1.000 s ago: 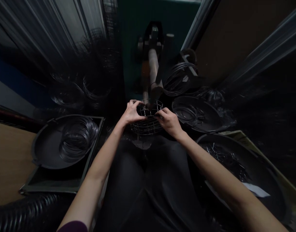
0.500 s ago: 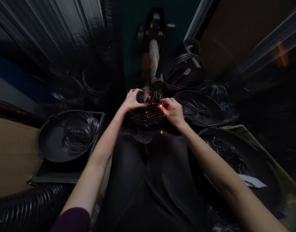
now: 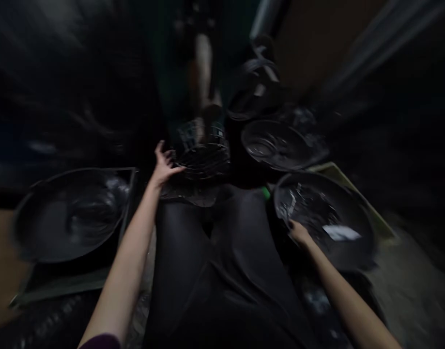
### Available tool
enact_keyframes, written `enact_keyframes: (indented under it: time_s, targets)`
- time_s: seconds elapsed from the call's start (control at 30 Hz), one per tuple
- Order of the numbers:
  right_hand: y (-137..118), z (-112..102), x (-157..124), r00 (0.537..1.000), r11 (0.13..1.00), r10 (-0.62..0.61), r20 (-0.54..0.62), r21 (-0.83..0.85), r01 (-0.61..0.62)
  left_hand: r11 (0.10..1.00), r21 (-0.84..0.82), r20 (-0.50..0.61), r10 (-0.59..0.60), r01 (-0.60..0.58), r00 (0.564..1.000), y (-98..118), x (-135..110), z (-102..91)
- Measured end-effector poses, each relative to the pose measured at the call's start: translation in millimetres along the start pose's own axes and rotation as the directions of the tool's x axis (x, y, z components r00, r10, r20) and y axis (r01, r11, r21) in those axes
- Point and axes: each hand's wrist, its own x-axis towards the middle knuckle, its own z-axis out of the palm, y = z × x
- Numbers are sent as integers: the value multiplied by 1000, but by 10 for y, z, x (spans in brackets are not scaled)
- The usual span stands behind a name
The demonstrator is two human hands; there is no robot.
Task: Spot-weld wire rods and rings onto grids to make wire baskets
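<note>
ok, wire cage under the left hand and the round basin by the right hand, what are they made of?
Cage: looks like thin bare steel wire, judging by the open grid with grey glints; the frame is blurred. The left hand rests at its edge. Basin: dark, matt, smooth-walled, either plastic or painted metal, I cannot tell which. The right hand is at its near rim.

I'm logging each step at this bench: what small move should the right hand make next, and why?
Probably dip the right hand into the dark basin and pick up one of the small metal pieces. It is at the basin's near rim with nothing visibly held, while the left hand touches the wire basket. The frame is blurred.
</note>
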Motion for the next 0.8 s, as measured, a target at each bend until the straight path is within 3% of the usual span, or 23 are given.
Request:
enact_keyframes:
  time_s: [0.13,0.3,0.5,0.63,0.73,0.8]
  targets:
    - [271,14,94,963,962,269,30,-66,-266,997,46,-17,55,-54,998,-74,158,-56]
    - [531,25,264,920,915,386,-72,-101,-392,995,93,-132,-30,43,991,-249,427,-45]
    - [623,-102,361,927,924,361,-103,-93,-370,992,128,-199,8,18,980,-116,268,-32]
    - [664,-144,487,952,951,282,-120,-94,-294,985,147,-132,108,-89,985,33,-45,-31]
    - [665,-93,557,979,972,194,-62,-120,-200,968,189,-85,182,-163,980,157,-268,-19]
    - [644,-65,536,991,980,135,-5,-144,-135,951,269,-133,193,-152,972,241,-389,-6]
